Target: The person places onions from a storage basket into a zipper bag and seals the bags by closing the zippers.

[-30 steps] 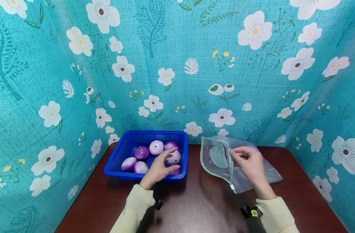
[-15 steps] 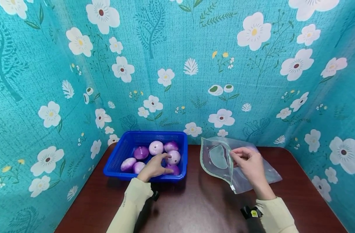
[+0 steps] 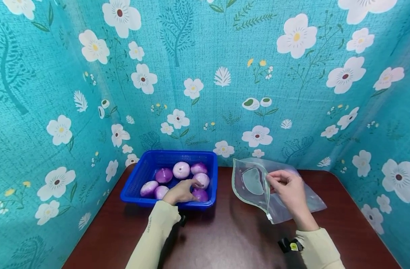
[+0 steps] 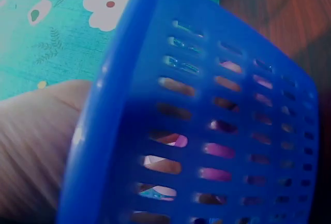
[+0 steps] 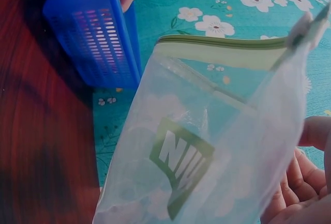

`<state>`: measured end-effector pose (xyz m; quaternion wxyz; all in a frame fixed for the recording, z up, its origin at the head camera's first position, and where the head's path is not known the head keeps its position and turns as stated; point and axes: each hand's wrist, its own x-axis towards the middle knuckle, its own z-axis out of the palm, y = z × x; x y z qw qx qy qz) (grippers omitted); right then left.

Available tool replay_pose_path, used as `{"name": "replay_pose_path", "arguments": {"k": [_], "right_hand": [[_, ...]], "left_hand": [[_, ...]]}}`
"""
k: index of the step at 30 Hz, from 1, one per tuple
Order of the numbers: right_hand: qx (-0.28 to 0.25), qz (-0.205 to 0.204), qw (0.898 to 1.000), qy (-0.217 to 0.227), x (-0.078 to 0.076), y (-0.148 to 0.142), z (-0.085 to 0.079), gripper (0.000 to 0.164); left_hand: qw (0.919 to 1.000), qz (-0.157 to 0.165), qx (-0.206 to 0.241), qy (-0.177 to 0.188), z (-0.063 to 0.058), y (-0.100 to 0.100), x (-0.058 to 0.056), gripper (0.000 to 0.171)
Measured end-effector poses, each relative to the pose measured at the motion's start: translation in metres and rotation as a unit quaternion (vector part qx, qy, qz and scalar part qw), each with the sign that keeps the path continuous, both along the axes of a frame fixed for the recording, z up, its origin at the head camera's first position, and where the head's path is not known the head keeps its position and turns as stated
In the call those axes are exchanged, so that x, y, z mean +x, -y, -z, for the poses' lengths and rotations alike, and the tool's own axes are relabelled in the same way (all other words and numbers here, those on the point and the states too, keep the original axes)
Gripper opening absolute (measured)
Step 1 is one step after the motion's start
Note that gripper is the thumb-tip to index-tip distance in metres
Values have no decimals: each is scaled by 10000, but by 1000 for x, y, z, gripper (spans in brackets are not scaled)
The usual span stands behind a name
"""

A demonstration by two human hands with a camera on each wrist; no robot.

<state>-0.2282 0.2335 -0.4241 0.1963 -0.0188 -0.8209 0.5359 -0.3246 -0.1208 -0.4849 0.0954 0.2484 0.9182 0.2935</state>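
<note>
A blue basket point(image 3: 167, 158) blocks much of the left wrist view. Right of it, a translucent bag point(image 3: 253, 183) is partly covered by the right hand point(image 3: 289, 186) pinching it. The left hand point(image 3: 180, 192) partly hides a purple onion point(image 3: 201, 195) inside the basket; whether it grips, I cannot tell.

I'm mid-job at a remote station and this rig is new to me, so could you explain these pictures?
No machine here: a person's bare left hand and right hand do the work. The wide picture is taken from the head, the other two from the left and right wrists. On the dark table stands a blue basket holding purple onions, with a see-through bag to its right. The left hand reaches in among the onions; I cannot tell whether it grips one. The right hand pinches the bag's edge.
</note>
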Motion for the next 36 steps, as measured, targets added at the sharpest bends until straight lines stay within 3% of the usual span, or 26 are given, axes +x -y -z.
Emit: {"name": "replay_pose_path", "arguments": {"k": [9,16,21,29,36], "right_hand": [[2,56,9999,110,-1,-1,4,22],[-61,43,9999,101,-1,0,4,22],[24,77,9999,84,-1,-1,5,19],[-9,63,9999,140,-2,-2,6,22],[-39,62,9999,120,-1,-1,4,22]], "left_hand": [[9997,105,-186,74,5,1,-7,42],[9998,199,-16,-32,6,5,-7,42],[9991,157,343,-182,4,5,-7,47],[9943,-464,959,-12,-4,4,-1,51],[9772,-841,1950,-14,-12,0,7,57]]}}
